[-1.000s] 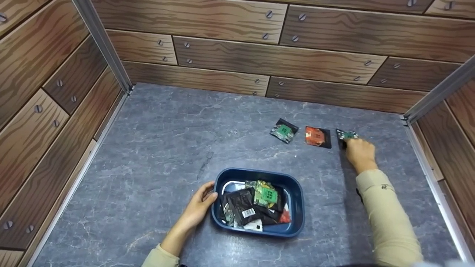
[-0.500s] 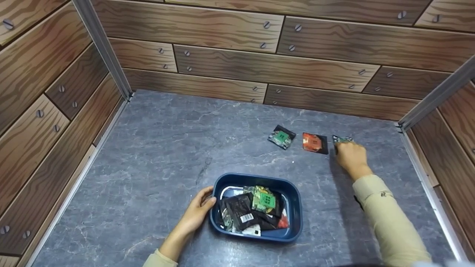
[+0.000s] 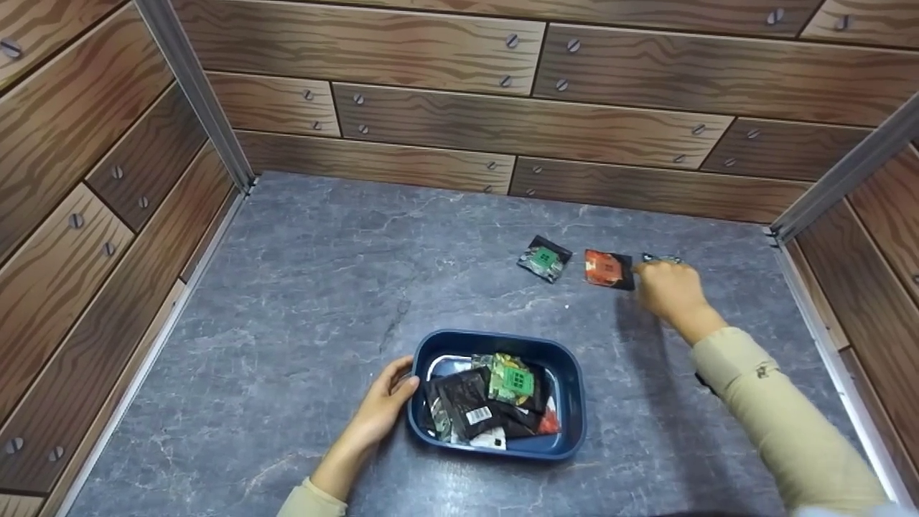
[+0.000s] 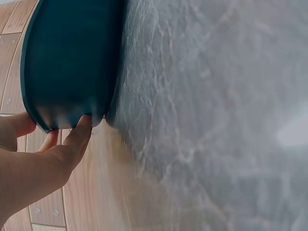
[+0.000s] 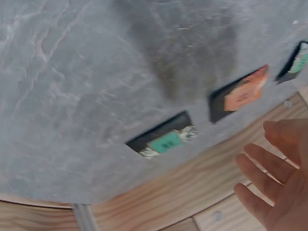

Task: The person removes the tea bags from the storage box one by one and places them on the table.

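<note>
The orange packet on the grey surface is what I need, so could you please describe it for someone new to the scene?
In the head view, look from the blue tub across the grey surface toward the back wall. There, between the left packet and the right packet, lies the orange packet. Its bright orange colouring sets it apart, as both neighbours are green-labelled.

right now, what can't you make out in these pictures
Head view: most of the rightmost packet, hidden by the right hand.
Head view: lower packets in the blue bin, partly covered by those above.
Left wrist view: the bin's inside, hidden by its outer wall.
Right wrist view: end packet, cut off by the right edge.
Right wrist view: label print, blurred.
</note>
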Tool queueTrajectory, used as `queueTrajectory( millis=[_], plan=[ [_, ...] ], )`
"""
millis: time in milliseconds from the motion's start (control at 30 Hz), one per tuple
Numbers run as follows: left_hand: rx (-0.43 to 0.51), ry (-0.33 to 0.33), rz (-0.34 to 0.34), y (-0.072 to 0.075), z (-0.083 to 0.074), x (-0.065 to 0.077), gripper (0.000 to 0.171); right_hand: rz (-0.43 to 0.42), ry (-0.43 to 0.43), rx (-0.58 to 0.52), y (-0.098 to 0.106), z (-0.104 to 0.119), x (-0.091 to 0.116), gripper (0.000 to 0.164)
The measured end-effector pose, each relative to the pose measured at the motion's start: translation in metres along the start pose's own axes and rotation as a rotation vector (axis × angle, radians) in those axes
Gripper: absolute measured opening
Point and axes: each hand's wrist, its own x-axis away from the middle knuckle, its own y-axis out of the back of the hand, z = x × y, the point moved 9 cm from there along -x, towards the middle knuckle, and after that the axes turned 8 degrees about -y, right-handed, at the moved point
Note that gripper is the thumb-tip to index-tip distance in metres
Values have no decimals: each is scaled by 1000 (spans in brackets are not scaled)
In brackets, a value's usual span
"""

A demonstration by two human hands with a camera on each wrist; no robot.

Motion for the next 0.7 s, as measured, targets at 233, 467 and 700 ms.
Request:
queueTrajectory(
  millis=[233,467,700],
  plan=[
    [-1,3,2,-1,-1,0,45,19,76,-10,29,32,8,4],
    [-4,-10,13,0,-2,0,45,17,210,36,46,75,21,16],
    [-9,0,-5,0,-2,0,45,-38,374,53,60,124,38,17]
  ],
)
